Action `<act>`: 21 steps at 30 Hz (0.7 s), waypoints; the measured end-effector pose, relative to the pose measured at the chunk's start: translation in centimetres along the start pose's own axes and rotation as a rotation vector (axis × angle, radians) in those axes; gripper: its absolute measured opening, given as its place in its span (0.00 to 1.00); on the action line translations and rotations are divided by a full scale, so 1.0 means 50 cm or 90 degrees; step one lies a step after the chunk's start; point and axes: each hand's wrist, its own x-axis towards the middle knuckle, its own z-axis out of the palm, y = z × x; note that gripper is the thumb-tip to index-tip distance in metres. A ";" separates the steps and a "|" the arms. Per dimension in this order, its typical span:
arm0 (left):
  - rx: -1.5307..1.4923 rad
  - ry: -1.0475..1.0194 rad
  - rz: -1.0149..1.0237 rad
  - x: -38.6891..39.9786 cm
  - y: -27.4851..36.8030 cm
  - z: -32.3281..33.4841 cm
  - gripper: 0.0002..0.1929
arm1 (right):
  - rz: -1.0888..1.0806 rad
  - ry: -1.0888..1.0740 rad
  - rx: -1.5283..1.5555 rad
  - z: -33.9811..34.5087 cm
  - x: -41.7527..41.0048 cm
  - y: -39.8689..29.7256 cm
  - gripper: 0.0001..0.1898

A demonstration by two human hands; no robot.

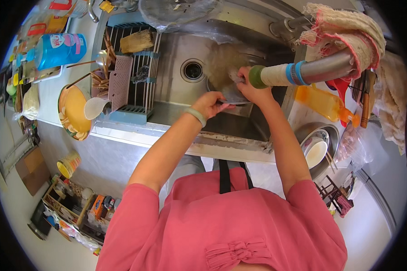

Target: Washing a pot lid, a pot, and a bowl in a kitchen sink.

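Note:
Over the stainless steel sink (pixel 173 84), my left hand (pixel 212 104) grips the near rim of a round metal pan (pixel 229 96). A pale bangle circles that wrist. My right hand (pixel 254 86) presses a greyish scrubber (pixel 235 75) against the inside of the pan; what the scrubber is made of cannot be told. Brownish, blurred matter (pixel 224 61) shows just beyond the pan, perhaps dirty water. Part of the pan is hidden behind my hands. The drain (pixel 193 70) lies open to the left of it.
A tap pipe (pixel 329 66) with a green end (pixel 256 77) reaches over my right hand. Left stands a dish rack (pixel 129 117) with a chopstick holder (pixel 120 81); beyond is a plastic-covered basin (pixel 179 13). A bowl-filled metal basin (pixel 332 135) and orange bottle (pixel 320 103) sit right.

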 end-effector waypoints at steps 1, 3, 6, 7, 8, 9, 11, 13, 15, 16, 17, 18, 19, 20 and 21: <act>-0.032 -0.033 -0.039 0.000 -0.009 0.006 0.18 | -0.004 -0.002 -0.002 -0.010 0.003 -0.004 0.12; -0.052 -0.060 -0.054 0.005 -0.026 0.015 0.18 | 0.025 -0.067 0.017 -0.030 0.010 -0.015 0.10; -0.191 -0.158 -0.186 0.027 -0.061 0.013 0.18 | -0.029 -0.136 -0.015 -0.082 0.046 -0.085 0.09; -0.194 -0.161 -0.186 0.034 -0.075 0.019 0.18 | -0.030 -0.138 -0.018 -0.082 0.051 -0.091 0.09; -0.249 -0.186 -0.213 0.040 -0.089 0.026 0.17 | -0.029 -0.165 -0.052 -0.082 0.055 -0.096 0.08; -0.307 -0.209 -0.238 0.042 -0.101 0.031 0.17 | -0.031 -0.193 -0.084 -0.079 0.060 -0.103 0.08; -0.339 -0.199 -0.250 0.045 -0.123 0.041 0.14 | -0.010 -0.243 -0.112 -0.077 0.070 -0.122 0.09; -0.368 -0.193 -0.264 0.059 -0.146 0.049 0.12 | 0.012 -0.291 -0.144 -0.078 0.076 -0.141 0.09; -0.408 -0.252 -0.262 0.067 -0.166 0.052 0.10 | -0.013 -0.317 -0.142 -0.077 0.074 -0.154 0.09; -0.409 -0.253 -0.263 0.065 -0.173 0.051 0.10 | -0.014 -0.319 -0.143 -0.076 0.072 -0.162 0.09; -0.434 -0.270 -0.254 0.062 -0.181 0.050 0.09 | -0.013 -0.338 -0.130 -0.077 0.070 -0.172 0.09; -0.457 -0.288 -0.246 0.059 -0.186 0.051 0.09 | -0.012 -0.356 -0.119 -0.081 0.067 -0.179 0.09; -0.457 -0.289 -0.247 0.057 -0.190 0.052 0.09 | -0.012 -0.356 -0.120 -0.084 0.064 -0.185 0.09; -0.444 -0.277 -0.240 0.055 -0.193 0.053 0.09 | -0.016 -0.351 -0.110 -0.087 0.059 -0.189 0.09; -0.431 -0.264 -0.232 0.057 -0.197 0.051 0.09 | -0.021 -0.346 -0.099 -0.089 0.055 -0.194 0.09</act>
